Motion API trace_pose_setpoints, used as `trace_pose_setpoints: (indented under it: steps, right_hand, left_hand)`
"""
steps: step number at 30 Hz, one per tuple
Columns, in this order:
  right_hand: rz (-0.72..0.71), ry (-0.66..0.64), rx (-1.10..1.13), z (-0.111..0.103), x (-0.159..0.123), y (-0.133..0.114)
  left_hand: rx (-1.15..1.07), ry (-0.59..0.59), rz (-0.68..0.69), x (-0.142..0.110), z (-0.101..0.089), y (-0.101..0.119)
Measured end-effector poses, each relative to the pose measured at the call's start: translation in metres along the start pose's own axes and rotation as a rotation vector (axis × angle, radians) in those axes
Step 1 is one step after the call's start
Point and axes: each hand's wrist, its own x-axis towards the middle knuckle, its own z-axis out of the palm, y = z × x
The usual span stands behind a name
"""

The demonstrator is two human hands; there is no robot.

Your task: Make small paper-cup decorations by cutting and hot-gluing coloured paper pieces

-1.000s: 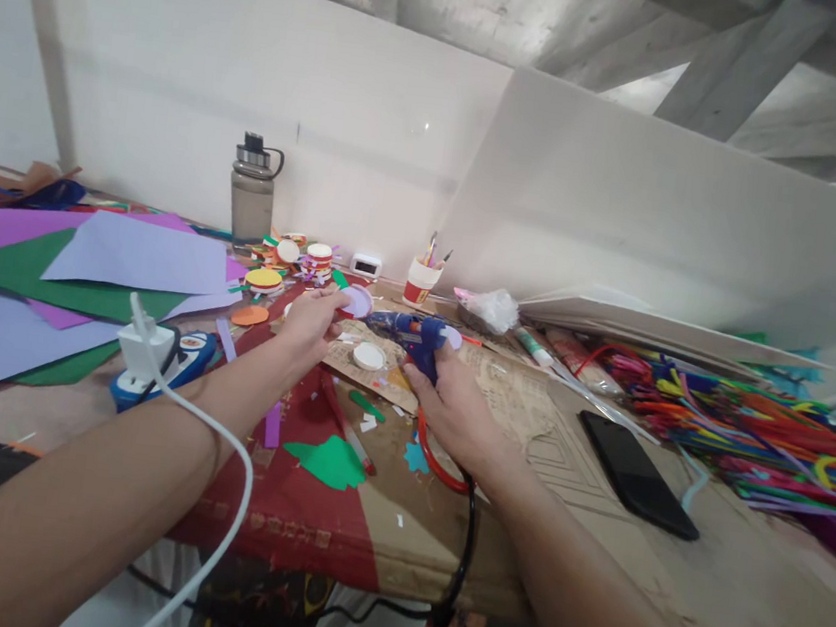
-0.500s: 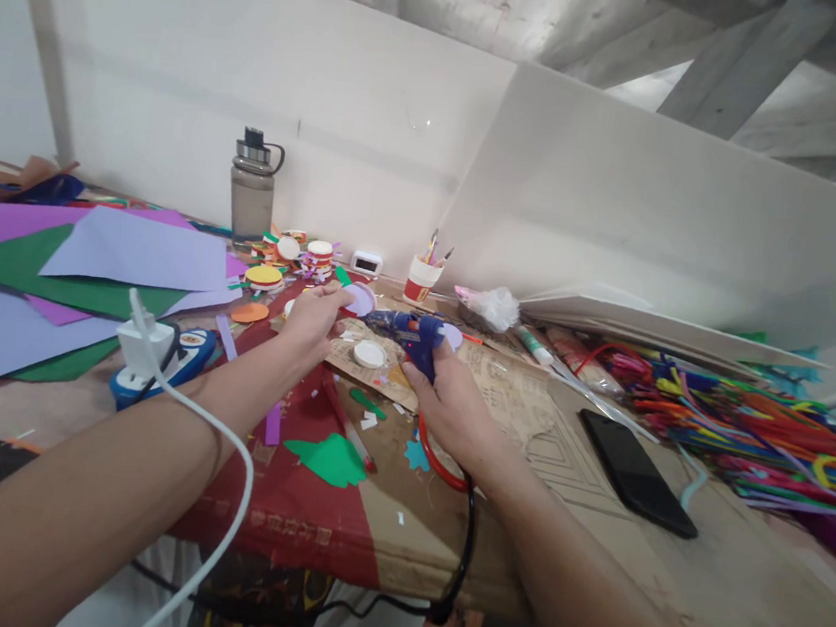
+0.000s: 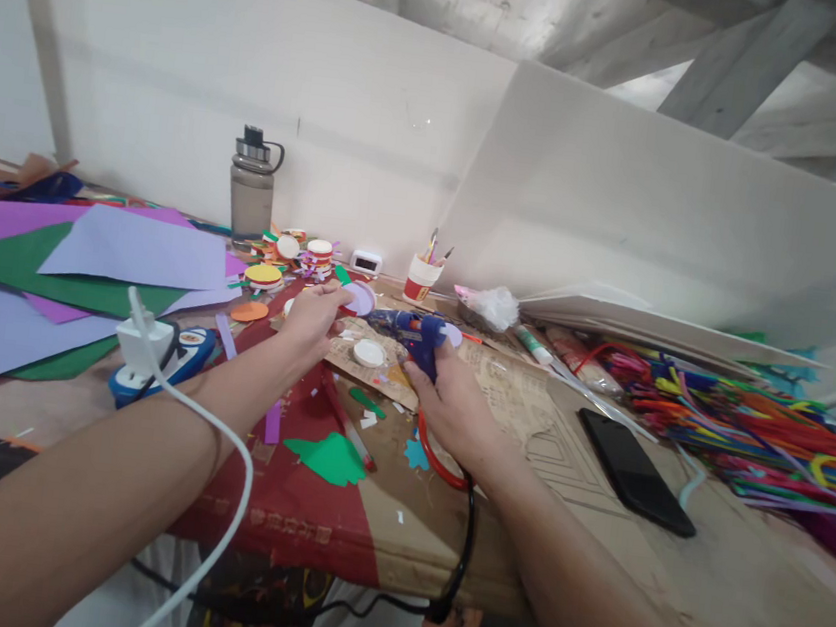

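Note:
My right hand (image 3: 452, 408) is wrapped round the handle of a blue hot glue gun (image 3: 416, 331), whose nozzle points left. My left hand (image 3: 312, 317) pinches a small pale lilac disc (image 3: 359, 299) held just left of the gun's nozzle. A white round cap (image 3: 369, 353) lies on a scrap of printed cardboard below and between the two hands. The gun's black cord (image 3: 466, 540) runs down over the table's front edge.
Purple and green paper sheets (image 3: 84, 260) cover the left. A white charger on a blue power strip (image 3: 157, 354) sits near my left arm. A grey bottle (image 3: 252, 184), a cup of pens (image 3: 420, 276), a black phone (image 3: 634, 469) and several coloured pipe cleaners (image 3: 752, 432) lie around.

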Motion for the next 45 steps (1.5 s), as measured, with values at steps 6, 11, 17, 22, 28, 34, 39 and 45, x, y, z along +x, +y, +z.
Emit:
trace_pose_setpoints:
  steps: [6,11,17,22,28,34,39,45]
  right_hand:
    - [-0.002,-0.018,0.021,-0.0008,0.0007,-0.0050]
    - [-0.025,0.002,0.024,-0.0003,0.0004,-0.0057]
    - [-0.009,0.009,0.007,-0.0002,0.0000,-0.0033]
    - [-0.012,0.015,0.010,-0.0001,-0.0002,-0.0024]
    - [0.007,0.009,-0.002,-0.0008,-0.0005,-0.0047]
    - [-0.016,0.009,0.011,0.0002,-0.0007,-0.0043]
    - [-0.002,0.018,0.009,0.0006,-0.0011,-0.0020]
    - [0.004,0.019,-0.009,-0.0001,-0.0019,0.0011]
  left_hand:
    - [0.013,0.008,0.000,0.0000,0.0001,-0.0006]
    - [0.018,0.020,-0.007,0.0005,0.0003,-0.0010]
    - [0.010,0.015,-0.012,0.0007,-0.0002,-0.0005]
    - [-0.008,0.018,-0.017,0.0007,-0.0004,-0.0001]
    - [-0.001,0.015,-0.010,0.0010,-0.0001,-0.0002]
    - [-0.011,0.027,-0.026,0.0001,0.0010,0.0001]
    - [-0.027,0.014,-0.029,0.0003,0.0007,0.0008]
    - [-0.031,-0.018,-0.004,0.0025,-0.0010,0.0000]
